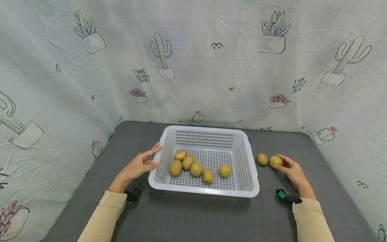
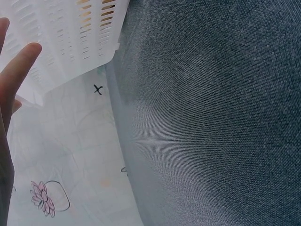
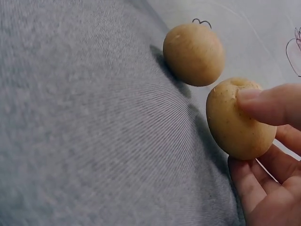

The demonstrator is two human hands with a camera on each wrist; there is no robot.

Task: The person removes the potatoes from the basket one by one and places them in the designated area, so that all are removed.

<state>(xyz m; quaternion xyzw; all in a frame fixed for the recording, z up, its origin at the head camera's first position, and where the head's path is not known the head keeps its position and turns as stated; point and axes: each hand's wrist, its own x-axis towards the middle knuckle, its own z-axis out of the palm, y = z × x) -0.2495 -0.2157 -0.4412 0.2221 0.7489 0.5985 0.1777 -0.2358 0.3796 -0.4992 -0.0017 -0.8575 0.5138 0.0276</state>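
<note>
A white plastic basket (image 1: 203, 190) with slotted walls stands on the table, several yellow potatoes (image 1: 196, 169) lying on its floor. At its left rim is my left hand (image 1: 137, 167), fingers fairly straight and fingertips at the edge; the left wrist view shows the fingers (image 2: 21, 70) beside the basket wall (image 2: 70, 42). Right of the basket, my right hand (image 1: 294, 173) pinches a potato (image 3: 237, 125) between thumb and fingers, low over the table. Another potato (image 1: 262, 159) lies just left of the held one, between it and the basket.
The dark grey table (image 1: 193, 218) carries everything. A pale curtain (image 1: 193, 67) printed with cacti and potted plants hangs behind and along both sides. Black wrist cameras (image 1: 288, 196) are strapped under both wrists.
</note>
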